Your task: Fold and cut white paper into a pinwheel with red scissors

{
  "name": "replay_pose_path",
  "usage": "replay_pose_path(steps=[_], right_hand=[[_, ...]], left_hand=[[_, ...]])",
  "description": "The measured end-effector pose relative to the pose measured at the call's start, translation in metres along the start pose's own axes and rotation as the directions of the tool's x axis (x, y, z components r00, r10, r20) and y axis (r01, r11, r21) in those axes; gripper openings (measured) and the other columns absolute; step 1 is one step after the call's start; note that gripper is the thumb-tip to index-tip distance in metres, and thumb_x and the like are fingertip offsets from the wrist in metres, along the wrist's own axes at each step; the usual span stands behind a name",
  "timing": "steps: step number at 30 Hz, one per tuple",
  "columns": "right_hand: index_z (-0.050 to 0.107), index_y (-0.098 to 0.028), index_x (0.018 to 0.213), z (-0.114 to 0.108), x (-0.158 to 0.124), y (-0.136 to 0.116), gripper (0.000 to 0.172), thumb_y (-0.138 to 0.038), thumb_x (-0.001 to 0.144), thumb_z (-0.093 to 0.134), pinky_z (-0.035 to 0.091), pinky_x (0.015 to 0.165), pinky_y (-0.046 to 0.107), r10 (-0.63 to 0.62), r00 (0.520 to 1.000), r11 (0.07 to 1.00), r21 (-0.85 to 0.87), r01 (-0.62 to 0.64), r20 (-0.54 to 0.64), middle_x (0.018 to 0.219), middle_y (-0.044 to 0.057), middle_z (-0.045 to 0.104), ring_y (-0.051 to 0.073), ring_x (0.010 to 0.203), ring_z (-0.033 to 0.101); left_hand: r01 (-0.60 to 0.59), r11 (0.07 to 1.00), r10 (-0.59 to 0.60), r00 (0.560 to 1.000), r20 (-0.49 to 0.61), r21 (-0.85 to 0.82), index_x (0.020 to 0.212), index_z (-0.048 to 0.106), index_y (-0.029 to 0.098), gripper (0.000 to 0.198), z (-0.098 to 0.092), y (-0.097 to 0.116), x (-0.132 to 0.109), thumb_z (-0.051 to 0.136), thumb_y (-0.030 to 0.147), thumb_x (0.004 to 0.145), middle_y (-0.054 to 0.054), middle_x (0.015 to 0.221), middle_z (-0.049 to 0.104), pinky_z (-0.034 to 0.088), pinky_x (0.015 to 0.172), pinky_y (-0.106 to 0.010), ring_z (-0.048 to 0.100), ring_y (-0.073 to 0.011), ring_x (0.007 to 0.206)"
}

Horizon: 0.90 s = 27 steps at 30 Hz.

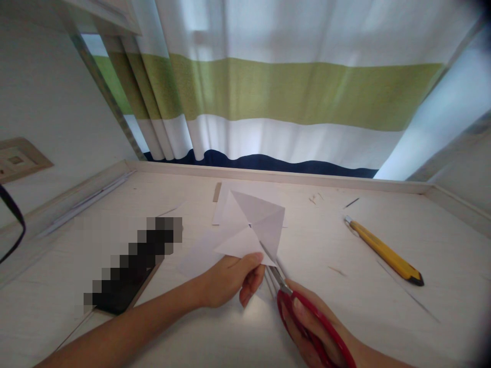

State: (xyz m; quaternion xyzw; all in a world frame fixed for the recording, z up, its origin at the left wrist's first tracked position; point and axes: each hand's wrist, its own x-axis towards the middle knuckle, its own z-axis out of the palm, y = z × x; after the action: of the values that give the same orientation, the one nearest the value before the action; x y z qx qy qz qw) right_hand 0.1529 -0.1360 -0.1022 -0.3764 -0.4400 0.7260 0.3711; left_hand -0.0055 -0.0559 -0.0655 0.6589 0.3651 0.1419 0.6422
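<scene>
Head view: the left hand [230, 278] pinches a white paper [264, 214] in its fingers, over the middle of the worktop [238, 340]. The right hand [310, 322] has its fingers around the red handles of the scissors [284, 291]. One blade shows over the paper's near right corner. A yellow cutter [383, 249] lies off to the right.

1. Curtain [307, 92], far side: white, with a broad green band and a dark blue lower edge; backlit, its folds gathered at left.
2. Left wall [49, 92]: pale, bearing a wall plate [32, 158].
3. Tabletop [452, 250]: whitish, bounded along the far side by a raised rim [268, 175].
</scene>
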Motion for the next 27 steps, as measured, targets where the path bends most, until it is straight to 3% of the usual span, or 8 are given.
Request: replay_pose_path(steps=[14,20,27], right_hand=[[0.034,-0.02,0.07,0.002,-0.002,-0.006,0.037,-0.056,0.076,0.04,0.016,0.028,0.016,0.014,1.0,0.998,-0.058,-0.014,-0.01,0.036,-0.012,0.029,0.003,0.028,0.022],[0.033,-0.02,0.07,0.0,-0.001,0.001,0.038,-0.055,0.073,0.046,0.016,0.027,0.013,0.043,0.998,0.998,0.052,-0.042,-0.034,0.04,-0.012,0.031,0.001,0.028,0.025],[0.038,-0.018,0.078,-0.005,-0.002,0.006,0.036,-0.053,0.075,0.045,0.021,0.027,0.011,0.048,0.999,0.998,0.044,-0.048,0.0,0.044,-0.012,0.033,0.0,0.028,0.026]], left_hand=[[0.004,1.0,-0.004,1.0,-0.002,0.021,0.043,0.04,0.016,0.051,0.0,0.0,-0.001,0.018,0.038,0.083,0.003,0.035,0.039,0.035,0.05,-0.021,0.04,-0.0089,0.04],[-0.005,1.0,0.004,1.0,-0.007,-0.017,0.043,0.041,0.016,0.051,0.0,-0.003,-0.001,0.019,0.039,0.083,0.003,0.036,0.039,0.034,0.048,-0.021,0.039,-0.0085,0.039],[-0.019,1.0,0.019,1.0,-0.003,-0.007,0.042,0.04,0.016,0.052,0.0,-0.001,-0.002,0.019,0.04,0.084,0.003,0.036,0.039,0.035,0.051,-0.021,0.04,-0.0089,0.04]])
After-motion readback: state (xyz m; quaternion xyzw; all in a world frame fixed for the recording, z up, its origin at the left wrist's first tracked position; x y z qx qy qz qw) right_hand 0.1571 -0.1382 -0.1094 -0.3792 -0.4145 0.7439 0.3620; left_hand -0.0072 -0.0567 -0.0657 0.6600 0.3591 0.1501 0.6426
